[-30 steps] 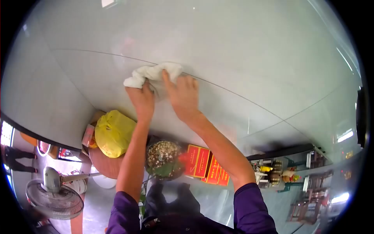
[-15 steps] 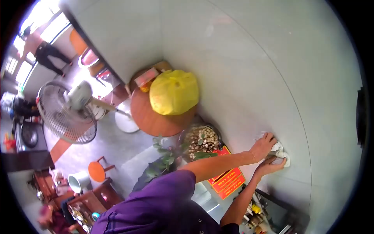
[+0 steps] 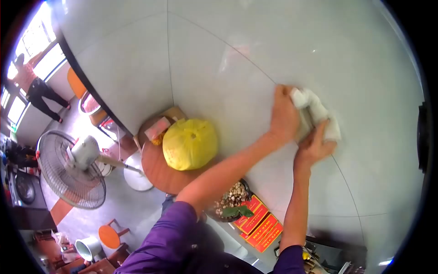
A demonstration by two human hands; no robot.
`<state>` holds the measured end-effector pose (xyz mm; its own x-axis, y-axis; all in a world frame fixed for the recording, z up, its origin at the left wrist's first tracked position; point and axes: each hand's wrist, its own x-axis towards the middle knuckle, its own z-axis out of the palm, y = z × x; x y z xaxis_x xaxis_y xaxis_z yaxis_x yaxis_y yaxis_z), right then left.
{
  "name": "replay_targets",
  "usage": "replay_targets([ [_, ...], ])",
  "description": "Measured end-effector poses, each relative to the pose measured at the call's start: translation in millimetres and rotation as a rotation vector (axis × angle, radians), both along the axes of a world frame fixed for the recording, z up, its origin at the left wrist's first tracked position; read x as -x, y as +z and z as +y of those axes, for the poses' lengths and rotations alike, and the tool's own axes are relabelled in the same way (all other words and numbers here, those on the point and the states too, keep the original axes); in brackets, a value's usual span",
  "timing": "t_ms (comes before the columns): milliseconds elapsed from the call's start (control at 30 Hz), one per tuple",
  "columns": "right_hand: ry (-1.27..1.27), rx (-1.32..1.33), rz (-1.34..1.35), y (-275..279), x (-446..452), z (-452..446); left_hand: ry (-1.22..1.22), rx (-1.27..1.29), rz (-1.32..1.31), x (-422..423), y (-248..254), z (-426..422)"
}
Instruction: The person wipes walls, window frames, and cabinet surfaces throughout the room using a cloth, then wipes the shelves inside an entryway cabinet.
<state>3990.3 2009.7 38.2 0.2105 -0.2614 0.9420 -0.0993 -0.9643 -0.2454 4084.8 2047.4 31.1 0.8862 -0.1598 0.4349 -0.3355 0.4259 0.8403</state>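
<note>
A white cloth is bunched lengthwise against the grey tiled wall. My left hand is closed on the cloth's upper left end, its fingers curled. Below and to the right, my right hand grips the lower part, with some fingers lying along the fabric. Part of the cloth between the two hands is in shadow. Both arms reach up from purple sleeves.
A round wooden table bears a yellow plastic bag. Near it stand a pedestal fan, a pebble-filled plant pot and red boxes. An orange stool is lower left. Another person stands by the windows.
Both hands have moved up the wall with the cloth, which now looks longer and more stretched between them. The whole view has shifted, and the table and bag appear lower.
</note>
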Motion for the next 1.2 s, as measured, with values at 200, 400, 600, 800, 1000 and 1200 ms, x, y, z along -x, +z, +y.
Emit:
replay_targets([
  [200,-0.320,0.549,0.474,-37,-156,33,0.440,-0.177,-0.179,-166,-62,57],
  [400,-0.128,0.506,0.806,-143,-209,61,0.073,-0.070,0.227,-211,-179,96],
  [600,-0.235,0.366,0.981,-152,-123,39,-0.157,-0.076,0.053,-159,-208,64],
  [800,-0.531,0.493,0.491,-25,-184,58,-0.078,0.066,0.029,-206,-26,98],
  [1000,-0.365,0.567,0.253,56,-330,85,0.211,0.208,-0.054,-324,51,124],
  [1200,-0.274,0.773,0.373,58,-479,128,0.370,0.081,-0.004,-488,8,166],
])
